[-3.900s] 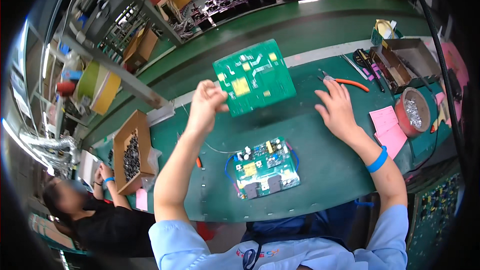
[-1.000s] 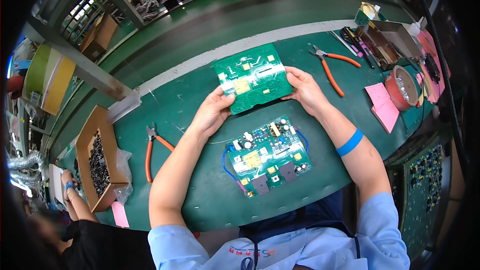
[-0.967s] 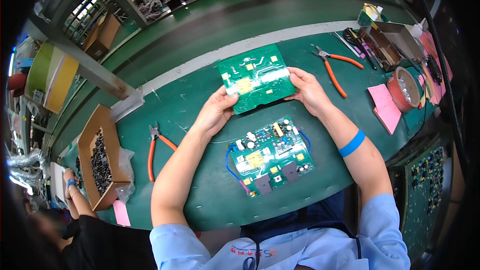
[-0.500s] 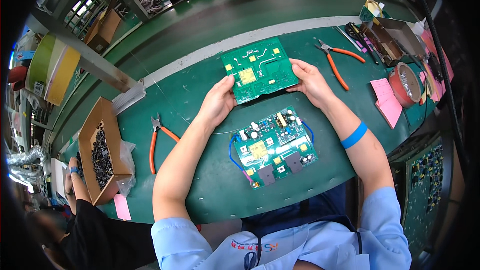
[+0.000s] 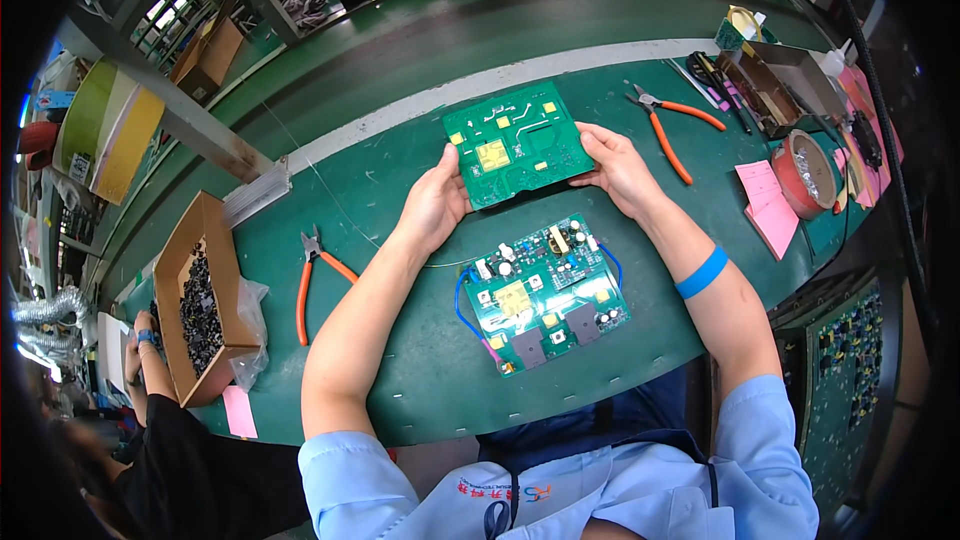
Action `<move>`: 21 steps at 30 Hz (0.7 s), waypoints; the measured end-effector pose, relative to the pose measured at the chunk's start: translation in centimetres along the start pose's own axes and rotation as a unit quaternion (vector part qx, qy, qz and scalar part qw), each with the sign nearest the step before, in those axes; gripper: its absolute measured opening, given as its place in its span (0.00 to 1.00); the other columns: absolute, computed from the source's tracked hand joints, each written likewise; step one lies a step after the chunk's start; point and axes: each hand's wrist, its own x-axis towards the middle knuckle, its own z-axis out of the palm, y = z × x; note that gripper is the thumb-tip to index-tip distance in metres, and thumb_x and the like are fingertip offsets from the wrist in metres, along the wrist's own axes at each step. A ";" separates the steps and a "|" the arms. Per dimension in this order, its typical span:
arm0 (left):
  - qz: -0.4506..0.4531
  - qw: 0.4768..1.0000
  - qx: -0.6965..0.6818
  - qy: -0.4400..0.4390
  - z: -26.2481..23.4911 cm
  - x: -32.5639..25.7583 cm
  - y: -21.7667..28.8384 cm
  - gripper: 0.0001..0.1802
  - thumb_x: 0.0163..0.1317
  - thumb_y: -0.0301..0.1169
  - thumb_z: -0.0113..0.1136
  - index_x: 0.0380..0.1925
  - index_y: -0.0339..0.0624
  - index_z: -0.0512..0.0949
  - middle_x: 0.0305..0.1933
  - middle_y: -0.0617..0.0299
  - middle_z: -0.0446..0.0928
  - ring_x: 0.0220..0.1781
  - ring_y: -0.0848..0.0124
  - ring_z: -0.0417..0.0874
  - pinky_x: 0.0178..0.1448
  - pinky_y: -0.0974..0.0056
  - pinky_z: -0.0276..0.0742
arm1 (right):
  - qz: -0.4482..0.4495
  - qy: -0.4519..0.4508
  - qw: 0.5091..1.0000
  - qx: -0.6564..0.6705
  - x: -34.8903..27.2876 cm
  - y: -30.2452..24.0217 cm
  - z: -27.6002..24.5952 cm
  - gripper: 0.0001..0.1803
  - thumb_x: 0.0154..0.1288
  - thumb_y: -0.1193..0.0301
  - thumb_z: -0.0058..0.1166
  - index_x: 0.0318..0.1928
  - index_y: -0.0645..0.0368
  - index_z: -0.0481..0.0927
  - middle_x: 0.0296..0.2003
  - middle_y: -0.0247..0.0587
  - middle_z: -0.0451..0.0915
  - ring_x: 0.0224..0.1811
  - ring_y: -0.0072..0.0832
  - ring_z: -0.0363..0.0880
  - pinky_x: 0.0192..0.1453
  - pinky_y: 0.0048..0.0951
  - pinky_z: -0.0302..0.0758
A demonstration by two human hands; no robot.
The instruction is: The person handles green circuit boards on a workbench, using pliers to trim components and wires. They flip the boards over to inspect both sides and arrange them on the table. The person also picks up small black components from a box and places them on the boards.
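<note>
Between my two hands I hold up a green circuit board (image 5: 515, 145), its soldered side with yellow patches facing me. My left hand (image 5: 437, 202) grips its left edge, thumb on the face and fingers behind. Its right edge is held by my right hand (image 5: 618, 172) in the same way. Nearer to me, a second circuit board (image 5: 545, 295) lies on the green mat, component side up, with blue wires at both sides and two dark grey blocks along its near edge. The underside of the held board is hidden.
Orange-handled cutters (image 5: 316, 270) lie left of my left forearm; orange-handled pliers (image 5: 668, 125) lie at the right. A cardboard box (image 5: 225, 315) of small black parts stands far left, beside a co-worker's arm. Pink papers (image 5: 765, 210), a tape roll (image 5: 800, 175) and an open box (image 5: 775, 90) sit right.
My hands keep hold of the board, which has tilted very slightly. Otherwise the whole view has only shifted a little; the second board and the tools lie as before.
</note>
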 end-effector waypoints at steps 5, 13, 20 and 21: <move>-0.061 0.995 0.049 -0.067 -1.1 0.2 1.0 0.18 0.58 0.32 0.47 0.45 0.31 0.66 0.46 0.53 0.71 0.43 0.66 0.75 0.47 0.62 0.72 | -0.060 -0.004 0.997 -0.054 0.1 0.0 -0.1 0.17 0.63 0.65 0.38 0.49 0.62 0.69 0.38 0.38 0.75 0.40 0.24 0.73 0.43 0.26 0.70; -0.006 1.000 0.018 -0.021 0.2 -0.6 0.2 0.20 0.56 0.28 0.46 0.50 0.34 0.62 0.49 0.54 0.68 0.49 0.64 0.72 0.51 0.58 0.69 | -0.175 0.270 0.664 -0.675 -0.5 -3.0 -7.8 0.28 0.51 0.57 0.52 0.50 0.58 0.68 0.47 0.51 0.68 0.53 0.40 0.63 0.55 0.36 0.58; 0.110 0.992 -0.038 0.044 -0.2 -0.5 0.5 0.16 0.59 0.29 0.43 0.46 0.34 0.64 0.47 0.53 0.70 0.47 0.64 0.72 0.51 0.56 0.67 | -0.022 0.278 0.673 -0.685 -0.1 -2.3 -10.8 0.48 0.33 0.42 0.57 0.56 0.52 0.60 0.57 0.53 0.54 0.61 0.42 0.49 0.60 0.51 0.43; 0.115 0.991 -0.048 0.052 -0.3 -0.4 0.3 0.15 0.59 0.29 0.43 0.46 0.34 0.64 0.47 0.53 0.69 0.48 0.64 0.72 0.52 0.56 0.67 | -0.021 0.284 0.671 -0.684 -0.1 -2.3 -11.4 0.49 0.31 0.42 0.57 0.57 0.51 0.60 0.57 0.53 0.53 0.62 0.42 0.48 0.61 0.52 0.41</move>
